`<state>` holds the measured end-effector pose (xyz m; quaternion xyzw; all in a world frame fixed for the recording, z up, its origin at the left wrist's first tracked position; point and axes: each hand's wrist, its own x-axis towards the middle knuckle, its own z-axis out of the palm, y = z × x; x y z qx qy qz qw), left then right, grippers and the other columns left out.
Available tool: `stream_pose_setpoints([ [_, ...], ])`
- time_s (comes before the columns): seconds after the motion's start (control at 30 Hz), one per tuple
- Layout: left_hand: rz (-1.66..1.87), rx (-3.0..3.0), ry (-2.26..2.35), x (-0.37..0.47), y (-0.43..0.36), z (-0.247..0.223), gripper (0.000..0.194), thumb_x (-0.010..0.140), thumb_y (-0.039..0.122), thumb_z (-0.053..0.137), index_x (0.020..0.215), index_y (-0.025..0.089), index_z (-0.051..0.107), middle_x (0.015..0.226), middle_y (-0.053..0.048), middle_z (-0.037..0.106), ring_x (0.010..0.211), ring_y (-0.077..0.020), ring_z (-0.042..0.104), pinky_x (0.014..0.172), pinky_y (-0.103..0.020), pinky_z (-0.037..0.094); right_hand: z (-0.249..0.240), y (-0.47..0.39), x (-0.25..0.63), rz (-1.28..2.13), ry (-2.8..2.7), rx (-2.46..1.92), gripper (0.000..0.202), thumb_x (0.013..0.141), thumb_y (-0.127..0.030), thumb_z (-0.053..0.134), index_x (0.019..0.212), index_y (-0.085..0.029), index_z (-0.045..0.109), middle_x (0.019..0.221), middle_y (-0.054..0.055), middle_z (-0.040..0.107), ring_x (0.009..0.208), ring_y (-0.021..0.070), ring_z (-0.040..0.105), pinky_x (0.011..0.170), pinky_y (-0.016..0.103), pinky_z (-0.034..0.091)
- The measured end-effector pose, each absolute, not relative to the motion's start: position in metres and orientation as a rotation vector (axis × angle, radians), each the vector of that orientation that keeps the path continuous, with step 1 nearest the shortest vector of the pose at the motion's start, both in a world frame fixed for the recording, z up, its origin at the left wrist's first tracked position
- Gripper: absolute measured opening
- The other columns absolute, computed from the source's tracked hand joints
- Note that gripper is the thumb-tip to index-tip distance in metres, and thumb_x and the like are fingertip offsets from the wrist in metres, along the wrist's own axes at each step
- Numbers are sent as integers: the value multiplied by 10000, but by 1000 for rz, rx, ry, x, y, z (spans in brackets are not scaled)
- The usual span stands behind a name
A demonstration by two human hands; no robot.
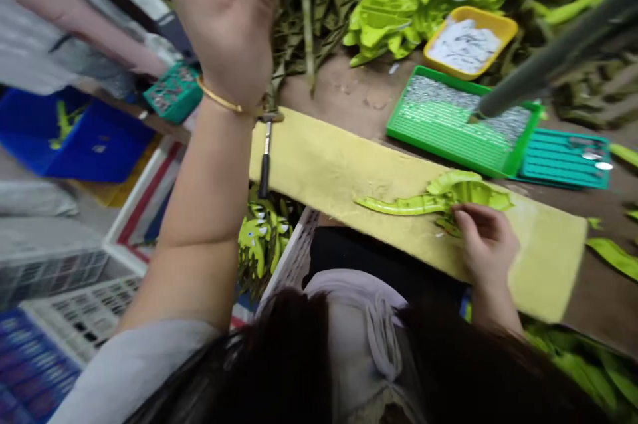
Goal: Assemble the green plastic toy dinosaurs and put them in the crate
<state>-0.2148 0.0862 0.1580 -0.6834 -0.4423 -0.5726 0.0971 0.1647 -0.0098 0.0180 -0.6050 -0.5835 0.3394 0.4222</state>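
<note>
A lime-green plastic part, with a long thin tail and a wider ribbed hollow end, lies on the yellow board. My right hand is closed at the lower edge of its wide end, thumb and fingertips pinched on it. High at the upper left, close to the camera, my left hand is raised above the bench; its fingertips run out of the frame, so whether it holds anything is hidden. A gold bangle circles that wrist. A hammer with a black handle rests across the board's left end.
Behind the board are a green tray of small metal pieces, a teal tray, a yellow bin of white pieces and heaped lime-green parts. A dark rod slants overhead at right. A blue bin stands left.
</note>
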Motion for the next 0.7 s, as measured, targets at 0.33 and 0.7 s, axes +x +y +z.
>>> stream_pose_setpoints([
  [0.33,-494,-2879,-1528,-14,14,34,380,944,259,416,1248,78,556,1015,-157,594,948,-257,563,850,-389,482,29,-9,177,808,-2045,-1141,153,859,-290,605,982,-218,661,867,47,722,795,154,668,738,318,553],
  [0.7,-501,-2652,-1767,2,7,21,412,948,378,435,1289,198,581,1116,-168,580,1022,-308,538,840,-436,458,46,31,192,452,-2209,-1225,189,889,-315,561,1005,-244,691,1080,75,708,1038,221,629,927,438,480],
])
